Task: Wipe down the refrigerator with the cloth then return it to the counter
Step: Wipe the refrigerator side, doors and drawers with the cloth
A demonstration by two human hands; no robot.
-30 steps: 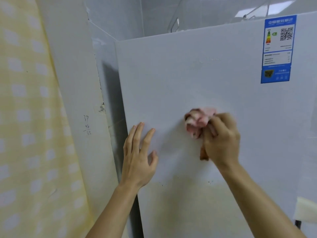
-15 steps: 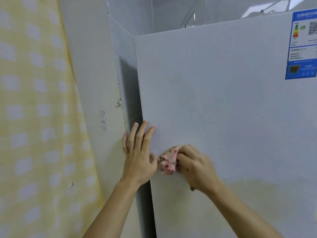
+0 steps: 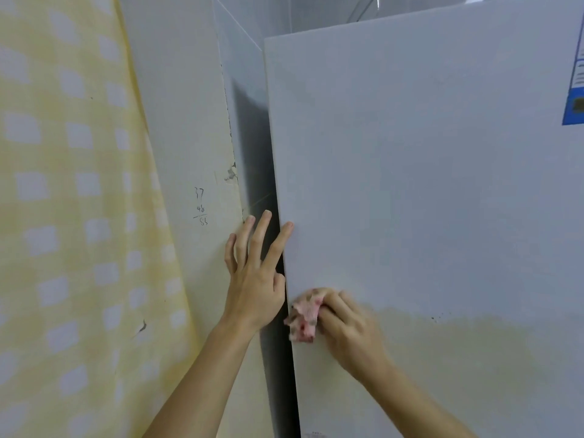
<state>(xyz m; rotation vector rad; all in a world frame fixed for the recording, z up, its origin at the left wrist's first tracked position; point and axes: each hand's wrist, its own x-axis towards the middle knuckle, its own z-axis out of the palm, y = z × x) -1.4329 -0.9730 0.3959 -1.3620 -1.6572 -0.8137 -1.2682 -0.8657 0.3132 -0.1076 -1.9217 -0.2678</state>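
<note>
Two hands in my feed: right hand (image 3: 347,330) grips the bunched cloth (image 3: 305,316), long axis near vertical, lower centre, on the left edge of the refrigerator (image 3: 426,184); left hand (image 3: 252,279) just beside it, fingers straight and spread.

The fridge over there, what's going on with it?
A person is wiping the white refrigerator door. The right hand holds a bunched pink cloth against the door front, right at its left edge. The left hand, fingers straight, rests at that same edge just above. The wiping is underway, and no counter is in view.
</note>
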